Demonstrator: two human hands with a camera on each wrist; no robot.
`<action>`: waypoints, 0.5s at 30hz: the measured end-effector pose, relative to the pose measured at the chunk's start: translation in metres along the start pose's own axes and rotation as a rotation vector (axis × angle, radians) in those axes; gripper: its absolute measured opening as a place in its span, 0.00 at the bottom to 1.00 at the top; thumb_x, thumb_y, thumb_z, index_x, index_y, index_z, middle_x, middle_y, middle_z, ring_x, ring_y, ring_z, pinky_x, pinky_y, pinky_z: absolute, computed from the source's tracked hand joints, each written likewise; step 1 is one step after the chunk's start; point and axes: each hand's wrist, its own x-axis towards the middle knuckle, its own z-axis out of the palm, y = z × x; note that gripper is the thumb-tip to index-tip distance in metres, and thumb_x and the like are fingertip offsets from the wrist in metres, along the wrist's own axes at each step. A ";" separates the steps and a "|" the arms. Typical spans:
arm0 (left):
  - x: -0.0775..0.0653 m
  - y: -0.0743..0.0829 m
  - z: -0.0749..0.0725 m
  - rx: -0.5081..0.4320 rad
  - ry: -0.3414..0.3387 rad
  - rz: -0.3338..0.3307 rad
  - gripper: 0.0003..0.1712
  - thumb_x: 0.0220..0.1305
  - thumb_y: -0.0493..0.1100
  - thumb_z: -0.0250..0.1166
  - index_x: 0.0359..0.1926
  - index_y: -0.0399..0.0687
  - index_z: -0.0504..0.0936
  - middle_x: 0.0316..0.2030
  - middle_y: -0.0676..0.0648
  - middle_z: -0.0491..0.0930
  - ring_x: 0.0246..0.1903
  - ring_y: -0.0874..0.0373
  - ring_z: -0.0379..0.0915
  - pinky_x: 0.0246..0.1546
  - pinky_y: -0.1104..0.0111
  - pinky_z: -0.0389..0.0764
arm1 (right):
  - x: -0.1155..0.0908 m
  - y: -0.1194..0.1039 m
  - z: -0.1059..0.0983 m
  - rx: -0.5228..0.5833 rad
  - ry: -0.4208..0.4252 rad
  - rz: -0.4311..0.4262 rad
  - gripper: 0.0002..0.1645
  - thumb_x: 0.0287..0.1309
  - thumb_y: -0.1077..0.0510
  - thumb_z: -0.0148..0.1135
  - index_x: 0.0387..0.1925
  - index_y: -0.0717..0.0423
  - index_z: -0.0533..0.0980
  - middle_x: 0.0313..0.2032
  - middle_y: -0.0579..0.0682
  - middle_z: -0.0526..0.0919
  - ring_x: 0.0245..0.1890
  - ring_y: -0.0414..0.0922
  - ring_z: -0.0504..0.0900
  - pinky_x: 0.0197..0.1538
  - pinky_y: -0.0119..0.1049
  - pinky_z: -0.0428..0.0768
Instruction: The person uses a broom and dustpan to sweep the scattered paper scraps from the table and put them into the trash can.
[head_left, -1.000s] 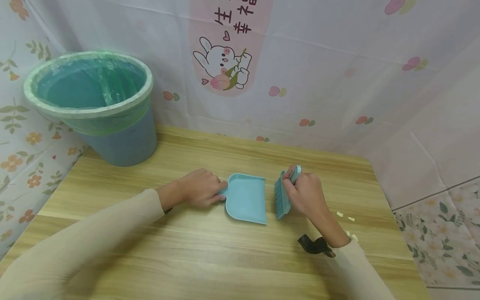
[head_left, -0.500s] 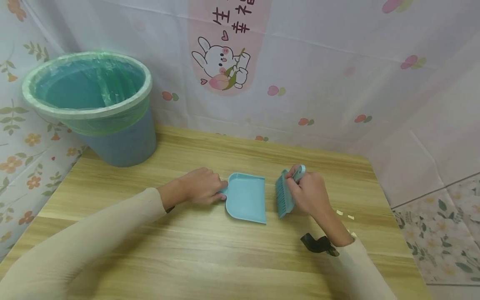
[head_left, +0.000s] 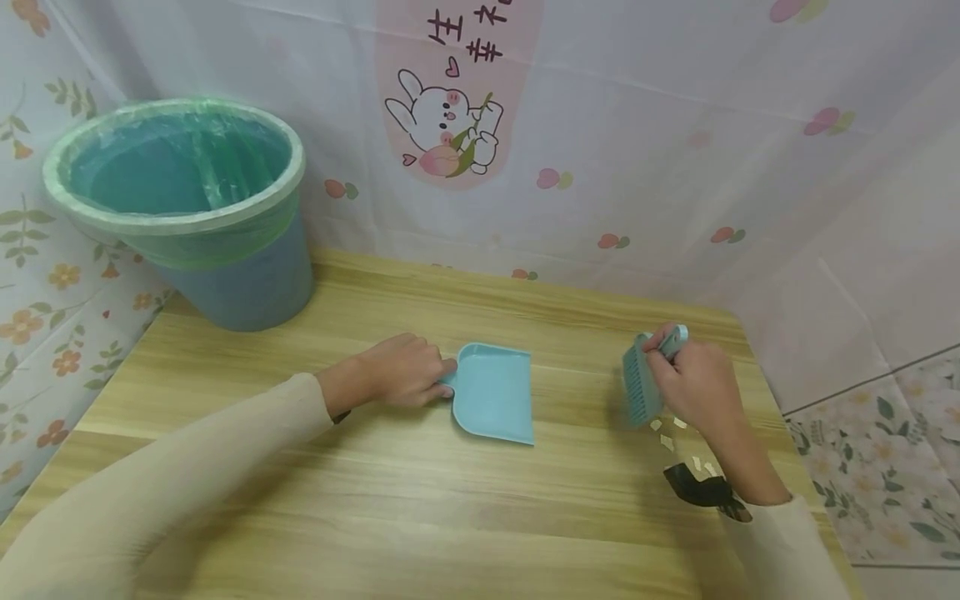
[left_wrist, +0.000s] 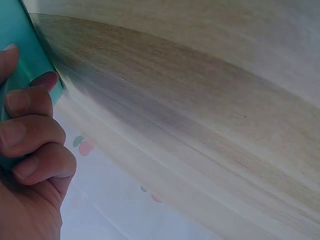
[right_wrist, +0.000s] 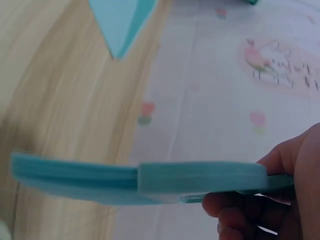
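Note:
A light-blue dustpan [head_left: 495, 396] lies on the wooden table, its wide edge facing right. My left hand [head_left: 405, 371] grips its short handle, with the fingers curled around it in the left wrist view. To the right, my right hand [head_left: 701, 383] holds a small blue hand brush [head_left: 642, 387] by the handle, bristles pointing left and down. Several small pale scraps [head_left: 667, 442] lie on the table just below and right of the brush, partly under my right forearm. In the right wrist view, the brush [right_wrist: 200, 177] appears edge-on, apart from the dustpan [right_wrist: 122, 25].
A blue bin [head_left: 258, 287] with a green liner stands at the table's back left corner. Patterned cloth [head_left: 637, 150] hangs behind the wooden table [head_left: 420, 517]. A black strap [head_left: 701, 490] sticks out from my right wrist.
My right hand has moved the brush rightward, away from the dustpan and over to the scraps. More scraps now show beside it. The left hand and dustpan have stayed in place.

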 end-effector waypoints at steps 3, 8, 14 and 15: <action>0.000 0.001 -0.002 -0.002 0.003 0.001 0.18 0.83 0.52 0.63 0.42 0.42 0.81 0.20 0.55 0.66 0.19 0.63 0.63 0.23 0.69 0.63 | -0.008 0.014 -0.015 -0.070 -0.024 0.026 0.18 0.80 0.59 0.49 0.44 0.62 0.84 0.11 0.40 0.64 0.13 0.43 0.58 0.20 0.39 0.59; 0.000 0.002 -0.003 -0.002 -0.009 -0.010 0.18 0.83 0.52 0.62 0.43 0.42 0.82 0.20 0.55 0.67 0.20 0.62 0.64 0.23 0.69 0.63 | -0.024 0.036 -0.030 -0.186 -0.083 0.088 0.27 0.84 0.54 0.42 0.23 0.54 0.69 0.14 0.46 0.61 0.14 0.46 0.58 0.21 0.40 0.57; 0.000 0.001 -0.002 0.003 -0.007 -0.007 0.17 0.83 0.52 0.63 0.42 0.42 0.81 0.20 0.54 0.67 0.20 0.62 0.65 0.24 0.68 0.65 | -0.045 0.049 -0.038 -0.335 -0.158 0.126 0.21 0.80 0.56 0.43 0.28 0.60 0.66 0.14 0.48 0.60 0.16 0.47 0.56 0.21 0.41 0.57; 0.000 0.001 -0.002 0.002 -0.006 -0.008 0.17 0.83 0.52 0.63 0.42 0.42 0.81 0.20 0.54 0.67 0.20 0.62 0.65 0.24 0.68 0.65 | -0.048 0.049 -0.039 -0.365 -0.179 0.135 0.18 0.80 0.56 0.44 0.32 0.64 0.67 0.14 0.49 0.61 0.16 0.47 0.57 0.21 0.41 0.58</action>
